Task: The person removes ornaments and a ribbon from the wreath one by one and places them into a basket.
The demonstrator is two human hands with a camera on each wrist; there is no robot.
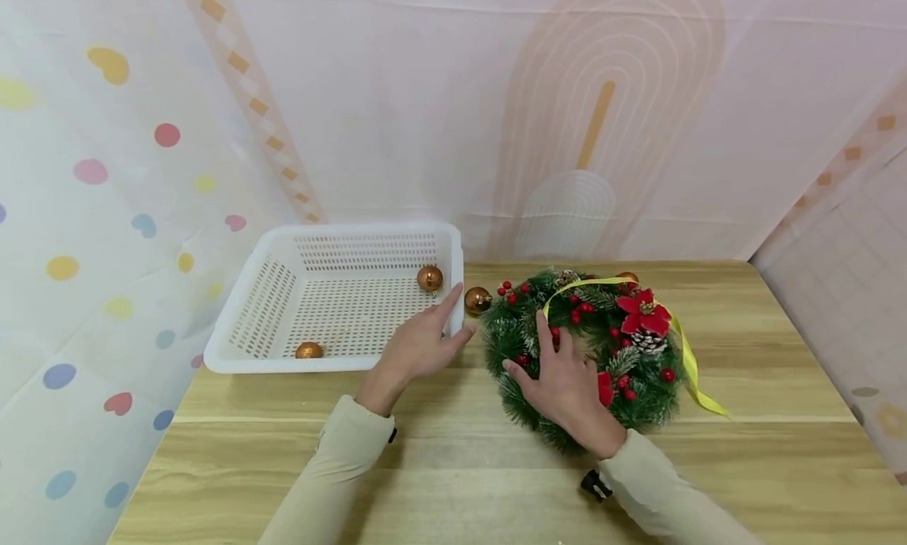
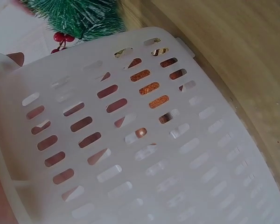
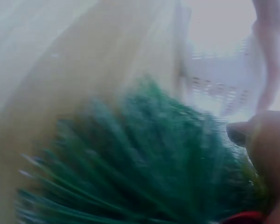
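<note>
My left hand (image 1: pixel 423 342) is at the right side of a white perforated basket (image 1: pixel 237 324), its index finger straight along the rim and its thumb apart from it. In the left wrist view the slotted basket wall (image 2: pixel 186 158) fills most of the picture and hides much of the hand. My right hand (image 1: pixel 567 383), fingers spread, lies over a green Christmas wreath (image 1: pixel 513 399) with red berries, red flowers and pinecones. Its thumb shows above the greenery (image 3: pixel 163 158) in the blurred right wrist view. A yellow ribbon (image 1: pixel 689 364) trails across the wreath's far and right sides.
Inside the basket are a shiny copper bauble (image 1: pixel 429 278) and a glittery one (image 1: pixel 309 350). Another copper bauble (image 1: pixel 477 301) sits between basket and wreath, and one more (image 1: pixel 627 278) shows behind the wreath. A patterned curtain (image 1: pixel 397 120) backs the wooden table (image 1: pixel 765 450).
</note>
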